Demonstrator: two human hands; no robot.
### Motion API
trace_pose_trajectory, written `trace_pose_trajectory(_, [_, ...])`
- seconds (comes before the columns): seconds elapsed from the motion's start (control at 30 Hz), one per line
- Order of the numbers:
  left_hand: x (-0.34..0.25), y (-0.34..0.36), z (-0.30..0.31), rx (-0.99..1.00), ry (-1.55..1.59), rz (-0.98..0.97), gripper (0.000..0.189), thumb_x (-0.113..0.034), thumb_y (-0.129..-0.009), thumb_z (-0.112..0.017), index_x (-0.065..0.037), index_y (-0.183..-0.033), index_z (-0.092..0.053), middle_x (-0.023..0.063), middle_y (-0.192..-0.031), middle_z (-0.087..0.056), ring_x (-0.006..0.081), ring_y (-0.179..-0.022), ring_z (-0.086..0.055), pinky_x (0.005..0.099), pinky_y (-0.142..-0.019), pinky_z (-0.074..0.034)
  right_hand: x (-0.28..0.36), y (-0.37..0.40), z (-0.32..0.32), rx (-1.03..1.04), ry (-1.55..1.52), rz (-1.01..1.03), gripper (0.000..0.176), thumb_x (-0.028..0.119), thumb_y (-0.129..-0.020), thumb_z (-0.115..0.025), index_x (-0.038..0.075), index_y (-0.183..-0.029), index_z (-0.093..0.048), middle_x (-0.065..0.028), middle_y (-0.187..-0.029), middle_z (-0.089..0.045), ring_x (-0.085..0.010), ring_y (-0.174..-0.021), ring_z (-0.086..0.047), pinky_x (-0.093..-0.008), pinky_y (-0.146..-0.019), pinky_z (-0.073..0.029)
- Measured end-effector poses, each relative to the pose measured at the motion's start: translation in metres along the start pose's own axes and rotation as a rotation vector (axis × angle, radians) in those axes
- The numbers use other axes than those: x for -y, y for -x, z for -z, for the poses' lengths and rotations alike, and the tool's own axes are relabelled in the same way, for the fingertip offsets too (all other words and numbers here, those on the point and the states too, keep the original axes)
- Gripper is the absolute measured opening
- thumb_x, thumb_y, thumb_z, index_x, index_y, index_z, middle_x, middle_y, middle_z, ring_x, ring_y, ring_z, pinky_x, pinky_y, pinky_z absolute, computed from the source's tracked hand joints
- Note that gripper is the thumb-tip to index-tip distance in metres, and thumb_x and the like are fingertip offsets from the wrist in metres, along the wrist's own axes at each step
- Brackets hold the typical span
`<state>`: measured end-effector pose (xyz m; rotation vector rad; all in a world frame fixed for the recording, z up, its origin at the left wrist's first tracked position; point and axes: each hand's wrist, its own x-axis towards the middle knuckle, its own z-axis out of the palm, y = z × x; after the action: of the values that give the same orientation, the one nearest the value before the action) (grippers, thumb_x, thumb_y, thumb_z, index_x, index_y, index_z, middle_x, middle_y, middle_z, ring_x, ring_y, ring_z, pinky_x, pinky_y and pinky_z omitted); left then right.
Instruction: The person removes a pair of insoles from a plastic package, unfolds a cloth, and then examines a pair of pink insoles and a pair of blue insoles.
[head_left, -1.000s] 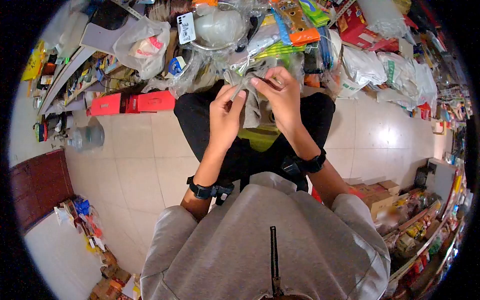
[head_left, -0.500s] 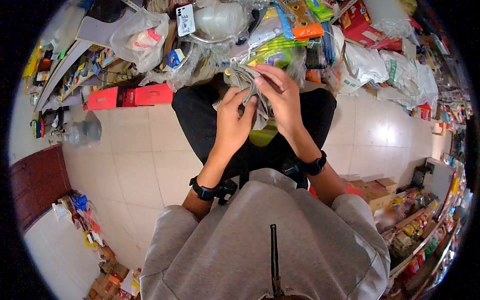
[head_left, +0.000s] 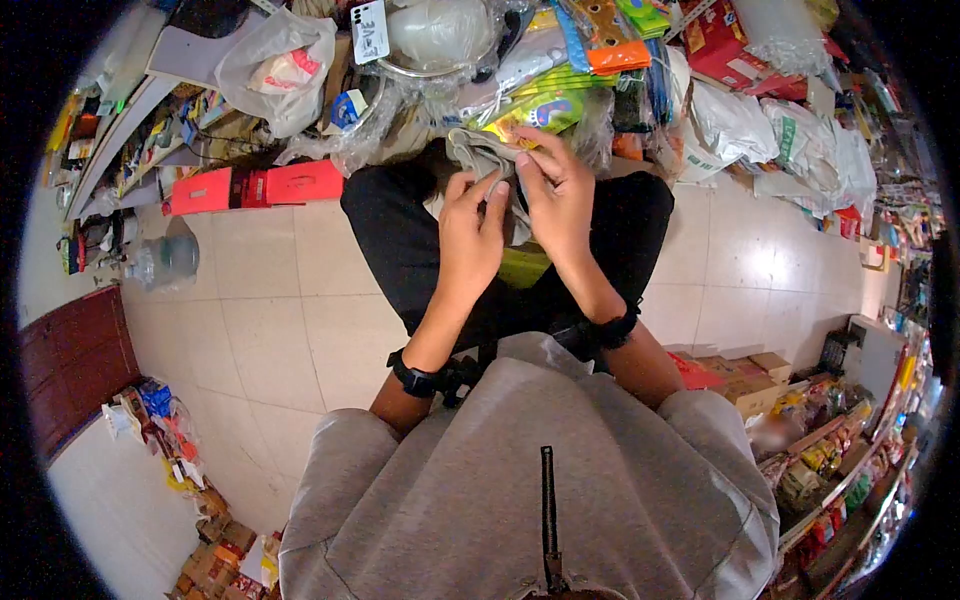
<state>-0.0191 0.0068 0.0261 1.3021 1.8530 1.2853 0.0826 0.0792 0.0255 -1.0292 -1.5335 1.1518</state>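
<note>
A crumpled grey-green cloth [head_left: 474,150] is bunched between my two hands, above my lap. My left hand [head_left: 470,235] pinches it from the left, thumb pointing up along the folds. On the other side, my right hand [head_left: 562,205] has its thumb and fingers closed on the same cloth, close to the left thumb. Part of the fabric hangs below the fingers, and its full shape is hidden by the hands. Under it, a yellow-green surface [head_left: 524,268] shows between my legs.
Ahead lies a heap of plastic-wrapped goods, with a phone [head_left: 370,32], a white plastic bag [head_left: 277,75] and a green-yellow packet [head_left: 540,112]. A red box [head_left: 305,182] and a clear water jug [head_left: 172,258] are at left. Cardboard boxes [head_left: 745,385] and stocked shelves stand at right.
The cloth's upper part has shifted slightly left and down. My hands have drawn closer together, the right fingers closing in beside the left thumb.
</note>
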Motion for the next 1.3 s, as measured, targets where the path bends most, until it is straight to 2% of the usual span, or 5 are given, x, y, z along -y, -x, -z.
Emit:
trace_pose_trajectory(0.37, [0.021,-0.015,0.016,-0.193,-0.160,-0.006,0.035,-0.033,-0.097,-0.060,-0.002,-0.109,-0.070,0.0258,-0.141,-0.042,0.0382,-0.131,-0.035,0.0434,-0.111,-0.027,0.004,-0.015,0.025,-0.074,-0.041,-0.138,0.020,0.004,-0.091,-0.062,0.004,-0.111,-0.064,-0.0084,-0.098,-0.071,-0.0154,-0.087,-0.069,-0.0272,-0.072,-0.052])
trace_pose_trajectory(0.4, [0.018,-0.019,0.016,-0.252,-0.208,-0.073,0.028,-0.023,-0.096,-0.059,0.001,-0.107,-0.069,0.0232,-0.119,-0.055,0.0335,-0.114,-0.047,0.0376,-0.094,-0.039,0.004,-0.016,0.027,-0.061,-0.025,-0.144,0.020,0.004,-0.091,-0.062,0.004,-0.110,-0.064,-0.0078,-0.097,-0.071,-0.0143,-0.084,-0.068,-0.0267,-0.070,-0.051])
trace_pose_trajectory(0.53, [0.017,-0.035,0.028,-0.059,0.078,0.020,0.030,-0.022,-0.099,-0.055,0.006,-0.107,-0.064,0.0099,-0.081,-0.062,0.0200,-0.073,-0.054,0.0300,-0.073,-0.044,-0.002,-0.023,0.031,-0.061,-0.006,-0.076,0.019,0.004,-0.091,-0.063,0.005,-0.109,-0.065,-0.0064,-0.092,-0.070,-0.0105,-0.076,-0.063,-0.0247,-0.065,-0.048])
trace_pose_trajectory(0.83, [-0.016,-0.024,0.011,0.054,0.364,0.257,0.024,-0.013,-0.094,-0.065,0.004,-0.111,-0.068,0.0007,-0.086,-0.067,0.0062,-0.076,-0.058,0.0225,-0.071,-0.048,0.025,-0.014,0.026,-0.034,0.091,-0.073,0.018,0.002,-0.088,-0.064,0.003,-0.106,-0.066,-0.0067,-0.094,-0.072,-0.0161,-0.087,-0.070,-0.0274,-0.071,-0.053])
trace_pose_trajectory(1.3, [-0.039,-0.022,0.015,0.029,0.719,0.277,0.034,0.007,-0.091,-0.057,0.004,-0.123,-0.046,0.0147,-0.090,-0.069,0.0159,-0.085,-0.068,0.0326,-0.074,-0.062,0.029,0.008,0.023,0.045,0.206,0.167,0.025,0.002,-0.081,-0.072,0.005,-0.105,-0.069,-0.0077,-0.102,-0.073,-0.0190,-0.091,-0.072,-0.0301,-0.080,-0.056])
